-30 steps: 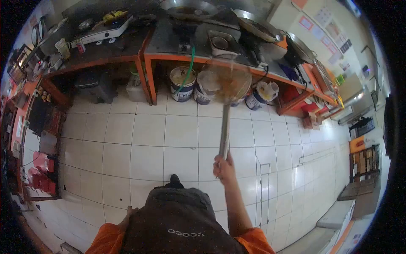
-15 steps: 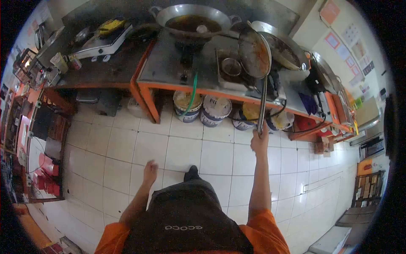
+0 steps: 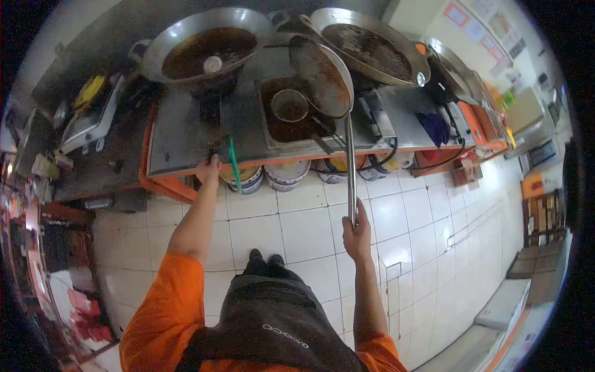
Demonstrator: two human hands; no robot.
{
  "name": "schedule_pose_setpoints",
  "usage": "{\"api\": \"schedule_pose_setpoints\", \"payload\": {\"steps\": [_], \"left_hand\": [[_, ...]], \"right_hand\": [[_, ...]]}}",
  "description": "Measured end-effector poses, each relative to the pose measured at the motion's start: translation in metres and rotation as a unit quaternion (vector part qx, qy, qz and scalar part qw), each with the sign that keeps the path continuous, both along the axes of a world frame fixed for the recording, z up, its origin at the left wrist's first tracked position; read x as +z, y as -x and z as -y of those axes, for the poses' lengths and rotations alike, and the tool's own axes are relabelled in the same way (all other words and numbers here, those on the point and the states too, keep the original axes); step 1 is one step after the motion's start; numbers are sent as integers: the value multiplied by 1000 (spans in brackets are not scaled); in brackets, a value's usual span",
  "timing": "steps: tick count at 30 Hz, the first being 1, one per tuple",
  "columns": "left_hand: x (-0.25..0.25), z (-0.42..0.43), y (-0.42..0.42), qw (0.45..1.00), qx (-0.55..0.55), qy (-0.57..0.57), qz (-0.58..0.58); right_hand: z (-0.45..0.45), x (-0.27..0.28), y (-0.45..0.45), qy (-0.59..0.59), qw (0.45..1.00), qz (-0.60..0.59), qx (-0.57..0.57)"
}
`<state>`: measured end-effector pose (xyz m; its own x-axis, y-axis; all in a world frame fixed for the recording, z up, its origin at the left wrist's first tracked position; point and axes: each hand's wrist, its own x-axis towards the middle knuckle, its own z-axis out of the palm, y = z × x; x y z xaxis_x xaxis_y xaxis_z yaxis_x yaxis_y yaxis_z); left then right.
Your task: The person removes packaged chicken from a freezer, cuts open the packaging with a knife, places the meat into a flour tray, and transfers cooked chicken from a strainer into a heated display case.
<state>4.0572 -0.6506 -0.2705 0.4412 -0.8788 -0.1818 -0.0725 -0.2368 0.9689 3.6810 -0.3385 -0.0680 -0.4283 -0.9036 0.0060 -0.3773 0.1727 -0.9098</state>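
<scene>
My right hand (image 3: 357, 232) is closed around the long metal handle of a large round strainer (image 3: 328, 80), whose mesh head is held up over the counter, in front of the right wok (image 3: 365, 46) of dark oil. At the front edge of the counter, my left hand (image 3: 209, 170) has its fingers on a small dark knob (image 3: 214, 149), beside a green hose (image 3: 233, 158). Behind that hand stands the left wok (image 3: 211, 49), with dark oil and a round dial thermometer (image 3: 212, 64) in it. A smaller strainer (image 3: 289, 105) lies in a square oily tray (image 3: 297, 141) between the woks.
Several buckets (image 3: 285, 177) stand on the tiled floor under the orange-framed counter (image 3: 180, 149). A purple cloth (image 3: 432, 128) lies at the right. On the left table is a white stove (image 3: 96, 127) with something yellow on it. A black hose (image 3: 387, 158) hangs along the counter front.
My left hand has risen from beside my body to the knob at the counter edge. I am closer to the counter. The strainer remains in my right hand.
</scene>
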Motion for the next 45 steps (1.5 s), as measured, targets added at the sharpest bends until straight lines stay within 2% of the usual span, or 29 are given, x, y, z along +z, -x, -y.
{"api": "schedule_pose_setpoints", "payload": {"steps": [1, 3, 6, 9, 12, 15, 16, 19, 21, 23, 25, 28, 31, 34, 38, 42, 45], "left_hand": [[5, -4, 1, 992, -14, 50, 114], [30, -16, 0, 930, -38, 151, 333], [62, -19, -1, 857, -104, 160, 479], [72, -21, -2, 846, -124, 172, 489], [75, -30, -6, 886, -130, 167, 413], [86, -51, -1, 926, -108, 183, 312], [89, -61, -1, 929, -110, 176, 307], [84, -97, -16, 939, -123, 155, 280], [57, -125, -34, 951, -141, 132, 240], [44, -156, -53, 940, -163, 123, 275], [40, -184, -67, 938, -183, 59, 289], [19, -228, -91, 937, -193, 20, 291], [-10, -271, -116, 925, -208, -25, 317], [-41, -307, -140, 910, -228, -101, 330], [-55, -346, -162, 881, -292, -162, 334], [-64, -366, -178, 842, -384, -273, 263], [-105, -388, -206, 847, -385, -344, 130]], "right_hand": [[1, 6, -2, -7, 1000, -19, -5], [2, 21, -8, -31, 999, -31, -17], [1, 3, -4, -41, 997, -58, -23], [6, 3, -7, 9, 992, -124, -14], [8, 33, -20, -74, 995, -55, -27], [9, 27, -10, -87, 994, -58, -17], [10, 23, -7, -30, 997, -74, -7], [12, 12, -6, 0, 988, -156, -7], [22, 21, -11, -43, 988, -147, -23], [24, 29, -18, -68, 990, -119, -28], [27, 31, -22, -71, 995, -73, -23], [25, 13, -25, 20, 980, -193, -34], [26, 32, -35, -23, 993, -114, -35], [23, 20, -30, -5, 988, -154, -23], [27, 36, -39, -22, 992, -121, -35], [25, 35, -41, -52, 992, -100, -48], [25, 34, -46, -64, 992, -93, -50]]}}
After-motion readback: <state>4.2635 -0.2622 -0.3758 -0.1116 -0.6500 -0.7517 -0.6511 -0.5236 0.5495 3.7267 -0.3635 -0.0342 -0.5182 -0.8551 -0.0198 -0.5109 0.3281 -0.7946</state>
